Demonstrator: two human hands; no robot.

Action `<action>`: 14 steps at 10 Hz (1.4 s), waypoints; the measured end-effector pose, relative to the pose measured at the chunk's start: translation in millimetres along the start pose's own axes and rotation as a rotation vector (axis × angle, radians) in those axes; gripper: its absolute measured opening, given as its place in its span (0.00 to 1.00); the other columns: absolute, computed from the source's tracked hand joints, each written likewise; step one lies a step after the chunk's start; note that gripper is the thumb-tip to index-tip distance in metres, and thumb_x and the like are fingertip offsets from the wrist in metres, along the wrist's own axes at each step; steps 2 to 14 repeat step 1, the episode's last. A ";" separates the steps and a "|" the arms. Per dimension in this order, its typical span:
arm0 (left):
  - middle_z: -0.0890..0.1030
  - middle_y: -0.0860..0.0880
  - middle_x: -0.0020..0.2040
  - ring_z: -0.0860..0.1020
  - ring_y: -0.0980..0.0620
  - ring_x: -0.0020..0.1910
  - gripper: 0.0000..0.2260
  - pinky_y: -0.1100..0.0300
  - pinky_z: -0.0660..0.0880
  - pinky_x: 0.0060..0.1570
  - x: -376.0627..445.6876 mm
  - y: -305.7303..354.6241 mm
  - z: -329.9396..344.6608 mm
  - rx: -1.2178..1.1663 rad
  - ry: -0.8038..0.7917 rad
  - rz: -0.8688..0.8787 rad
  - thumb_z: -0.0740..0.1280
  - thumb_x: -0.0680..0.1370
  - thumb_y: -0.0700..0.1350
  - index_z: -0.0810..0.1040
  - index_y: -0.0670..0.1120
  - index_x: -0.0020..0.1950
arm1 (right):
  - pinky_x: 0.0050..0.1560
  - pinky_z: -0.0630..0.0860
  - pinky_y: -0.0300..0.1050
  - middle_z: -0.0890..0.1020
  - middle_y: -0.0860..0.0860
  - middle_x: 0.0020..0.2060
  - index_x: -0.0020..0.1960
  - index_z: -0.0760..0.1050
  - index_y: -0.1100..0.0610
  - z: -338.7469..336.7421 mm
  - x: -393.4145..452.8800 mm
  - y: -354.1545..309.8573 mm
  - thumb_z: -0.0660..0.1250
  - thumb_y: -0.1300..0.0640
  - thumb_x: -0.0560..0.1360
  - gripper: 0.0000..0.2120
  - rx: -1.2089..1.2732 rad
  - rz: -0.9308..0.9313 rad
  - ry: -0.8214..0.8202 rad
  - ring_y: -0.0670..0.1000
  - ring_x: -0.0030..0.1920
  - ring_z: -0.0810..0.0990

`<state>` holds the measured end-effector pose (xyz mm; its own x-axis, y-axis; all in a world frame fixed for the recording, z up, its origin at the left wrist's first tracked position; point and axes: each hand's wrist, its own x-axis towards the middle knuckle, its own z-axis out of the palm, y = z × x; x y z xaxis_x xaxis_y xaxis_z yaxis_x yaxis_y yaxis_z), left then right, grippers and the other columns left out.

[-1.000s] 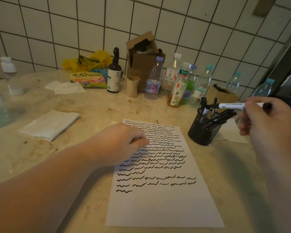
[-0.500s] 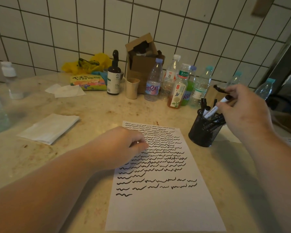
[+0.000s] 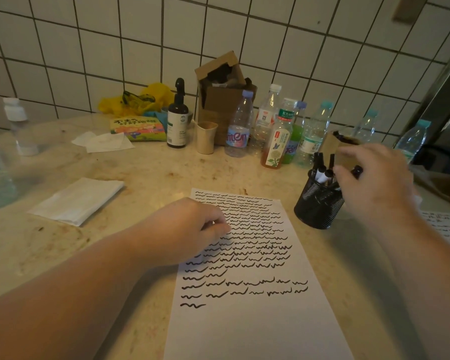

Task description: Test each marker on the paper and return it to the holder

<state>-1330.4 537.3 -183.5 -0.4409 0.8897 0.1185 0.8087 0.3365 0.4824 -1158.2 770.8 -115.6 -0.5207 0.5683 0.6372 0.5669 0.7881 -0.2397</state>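
Half a second on: right hand lowered onto black mesh holder, fingers curled round black-capped marker; left hand unmoved, loosely curled, pressing white paper.

A single wide-angle view looks from the person's head, forward and steeply down onto the beige stone tabletop. It sits close above the white sheet of paper covered in black squiggles, which fills the lower middle of the frame. Beyond the paper the view reaches the white tiled wall, whose grout lines bend with the lens. Both forearms enter from the bottom edge on either side of the paper.
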 end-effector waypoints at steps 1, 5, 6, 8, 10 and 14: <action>0.83 0.59 0.44 0.79 0.60 0.41 0.11 0.55 0.80 0.45 1.3 -1.4 0.0 -0.003 0.008 0.004 0.61 0.80 0.59 0.80 0.58 0.54 | 0.50 0.76 0.46 0.84 0.42 0.48 0.51 0.81 0.39 -26.0 -38.3 -6.8 0.69 0.50 0.77 0.06 0.509 0.092 0.125 0.45 0.49 0.80; 0.83 0.59 0.44 0.79 0.60 0.41 0.11 0.55 0.80 0.45 1.3 -1.4 0.0 -0.003 0.008 0.004 0.61 0.80 0.59 0.80 0.58 0.54 | 0.50 0.76 0.46 0.84 0.42 0.48 0.51 0.81 0.39 -26.0 -38.3 -6.8 0.69 0.50 0.77 0.06 0.509 0.092 0.125 0.45 0.49 0.80; 0.83 0.59 0.44 0.79 0.60 0.41 0.11 0.55 0.80 0.45 1.3 -1.4 0.0 -0.003 0.008 0.004 0.61 0.80 0.59 0.80 0.58 0.54 | 0.50 0.76 0.46 0.84 0.42 0.48 0.51 0.81 0.39 -26.0 -38.3 -6.8 0.69 0.50 0.77 0.06 0.509 0.092 0.125 0.45 0.49 0.80; 0.83 0.59 0.44 0.79 0.60 0.41 0.11 0.55 0.80 0.45 1.3 -1.4 0.0 -0.003 0.008 0.004 0.61 0.80 0.59 0.80 0.58 0.54 | 0.50 0.76 0.46 0.84 0.42 0.48 0.51 0.81 0.39 -26.0 -38.3 -6.8 0.69 0.50 0.77 0.06 0.509 0.092 0.125 0.45 0.49 0.80; 0.83 0.59 0.44 0.79 0.60 0.41 0.11 0.55 0.80 0.45 1.3 -1.4 0.0 -0.003 0.008 0.004 0.61 0.80 0.59 0.80 0.58 0.54 | 0.50 0.76 0.46 0.84 0.42 0.48 0.51 0.81 0.39 -26.0 -38.3 -6.8 0.69 0.50 0.77 0.06 0.509 0.092 0.125 0.45 0.49 0.80; 0.83 0.59 0.44 0.79 0.60 0.41 0.11 0.55 0.80 0.45 1.3 -1.4 0.0 -0.003 0.008 0.004 0.61 0.80 0.59 0.80 0.58 0.54 | 0.50 0.76 0.46 0.84 0.42 0.48 0.51 0.81 0.39 -26.0 -38.3 -6.8 0.69 0.50 0.77 0.06 0.509 0.092 0.125 0.45 0.49 0.80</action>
